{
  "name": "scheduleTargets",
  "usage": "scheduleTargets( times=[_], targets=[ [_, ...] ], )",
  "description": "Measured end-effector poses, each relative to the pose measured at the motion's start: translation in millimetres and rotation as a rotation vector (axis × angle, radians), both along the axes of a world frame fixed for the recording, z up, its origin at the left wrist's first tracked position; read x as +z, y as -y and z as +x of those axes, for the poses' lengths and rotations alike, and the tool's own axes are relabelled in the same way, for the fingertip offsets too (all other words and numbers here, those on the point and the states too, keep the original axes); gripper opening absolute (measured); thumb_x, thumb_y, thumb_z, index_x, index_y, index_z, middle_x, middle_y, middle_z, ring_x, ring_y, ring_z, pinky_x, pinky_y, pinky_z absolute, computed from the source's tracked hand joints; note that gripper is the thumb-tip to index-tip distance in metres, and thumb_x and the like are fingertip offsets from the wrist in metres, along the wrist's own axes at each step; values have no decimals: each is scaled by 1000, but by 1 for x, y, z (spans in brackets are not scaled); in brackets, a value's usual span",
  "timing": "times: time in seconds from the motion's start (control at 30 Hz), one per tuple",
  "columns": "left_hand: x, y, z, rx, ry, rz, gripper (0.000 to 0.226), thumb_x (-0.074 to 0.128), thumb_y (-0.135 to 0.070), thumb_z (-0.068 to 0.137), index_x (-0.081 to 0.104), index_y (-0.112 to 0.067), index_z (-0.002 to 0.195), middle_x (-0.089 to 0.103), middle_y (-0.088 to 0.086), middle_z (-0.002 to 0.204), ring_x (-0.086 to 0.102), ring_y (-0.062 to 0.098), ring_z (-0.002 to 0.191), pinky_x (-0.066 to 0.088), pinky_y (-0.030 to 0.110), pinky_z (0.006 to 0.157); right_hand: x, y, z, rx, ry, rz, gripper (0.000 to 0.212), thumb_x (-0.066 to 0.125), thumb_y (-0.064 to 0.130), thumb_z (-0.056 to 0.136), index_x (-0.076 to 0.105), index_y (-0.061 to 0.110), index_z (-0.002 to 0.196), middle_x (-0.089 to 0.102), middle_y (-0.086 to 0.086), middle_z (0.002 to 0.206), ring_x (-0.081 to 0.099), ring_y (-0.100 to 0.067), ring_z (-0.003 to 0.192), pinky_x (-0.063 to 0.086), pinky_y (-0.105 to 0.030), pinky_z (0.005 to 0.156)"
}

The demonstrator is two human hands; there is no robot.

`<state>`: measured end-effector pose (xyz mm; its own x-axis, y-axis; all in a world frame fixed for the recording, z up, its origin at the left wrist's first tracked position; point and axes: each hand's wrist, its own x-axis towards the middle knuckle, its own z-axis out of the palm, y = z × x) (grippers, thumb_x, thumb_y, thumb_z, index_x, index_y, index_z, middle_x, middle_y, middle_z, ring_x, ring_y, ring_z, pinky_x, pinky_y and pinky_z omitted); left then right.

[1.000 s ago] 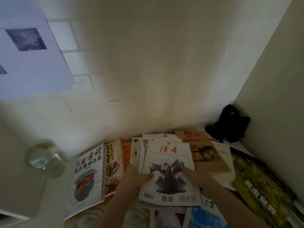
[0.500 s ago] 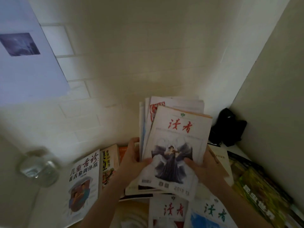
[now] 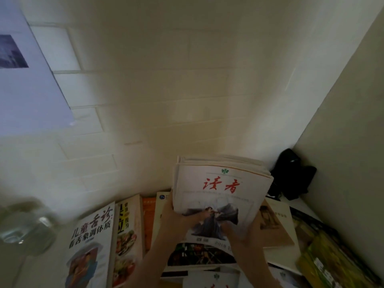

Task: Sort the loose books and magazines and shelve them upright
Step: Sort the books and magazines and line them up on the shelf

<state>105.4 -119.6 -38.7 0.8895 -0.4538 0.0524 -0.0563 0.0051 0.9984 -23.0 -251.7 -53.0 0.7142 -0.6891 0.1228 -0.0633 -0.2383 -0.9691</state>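
Both hands hold one stack of thin white-covered magazines with red calligraphy on the front cover (image 3: 221,190), raised clear of the loose books below and tilted back toward the pale brick wall (image 3: 166,90). The left hand (image 3: 176,220) grips the stack's lower left edge, thumb across the cover picture. The right hand (image 3: 242,231) grips the lower right corner, fingers curled over the cover.

Directly beneath the grip lies a flat magazine with a dark photographic cover (image 3: 199,254). Left of the left hand lie an orange book (image 3: 149,221), a yellow-titled cookery book with food photographs (image 3: 126,242) and a white book with large black characters (image 3: 91,242), all flat. Right of the right hand lie a tan-covered book (image 3: 274,227) and a green-and-yellow glossy book (image 3: 332,260). A black pouch (image 3: 293,173) sits in the corner beyond the stack. A blurred clear glass jar (image 3: 25,227) stands far left.
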Motion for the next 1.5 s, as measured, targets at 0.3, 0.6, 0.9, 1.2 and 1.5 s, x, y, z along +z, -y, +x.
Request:
scheduleTargets(
  times=[0.3, 0.6, 0.9, 1.2, 1.5],
  targets=[
    [-10, -12, 5, -108, 19, 110, 72, 89, -1, 57, 51, -29, 112, 73, -2, 98, 70, 11, 95, 60, 32, 78, -17, -3, -8, 144, -64, 98, 80, 74, 42, 79, 29, 27, 144, 46, 6, 140, 50, 1, 124, 49, -36, 102],
    [22, -15, 3, -157, 250, 29, 112, 78, -49, 71, -2, -46, 149, 29, -7, 154, 35, 11, 139, 40, 36, 109, -5, 3, -7, 95, 42, 63, 75, 61, -9, 85, 25, 23, 142, 51, 0, 133, 59, 1, 110, 56, -21, 83],
    [13, -18, 15, -236, 104, 45, 94, 68, -4, 84, 8, -31, 151, 43, -10, 145, 49, 5, 128, 50, 26, 97, -11, 6, -7, 66, -23, -11, 72, 70, 13, 83, 29, 23, 142, 54, 7, 127, 56, 3, 112, 54, -21, 88],
    [-24, -29, 16, -204, -20, 135, 59, 63, 0, 88, 43, -39, 128, 61, -11, 125, 58, 8, 117, 51, 35, 96, -37, 7, -2, 15, -86, -27, 79, 66, 9, 87, 18, 43, 139, 45, 12, 136, 48, -3, 125, 49, -28, 99],
    [3, -44, -5, -122, 38, 154, 66, 75, -10, 80, 40, -33, 129, 61, -17, 114, 62, -1, 102, 56, 19, 75, -10, -4, -12, 68, -114, -44, 80, 73, 13, 82, 25, 31, 142, 50, 16, 127, 52, 7, 114, 51, -13, 86]
  ],
)
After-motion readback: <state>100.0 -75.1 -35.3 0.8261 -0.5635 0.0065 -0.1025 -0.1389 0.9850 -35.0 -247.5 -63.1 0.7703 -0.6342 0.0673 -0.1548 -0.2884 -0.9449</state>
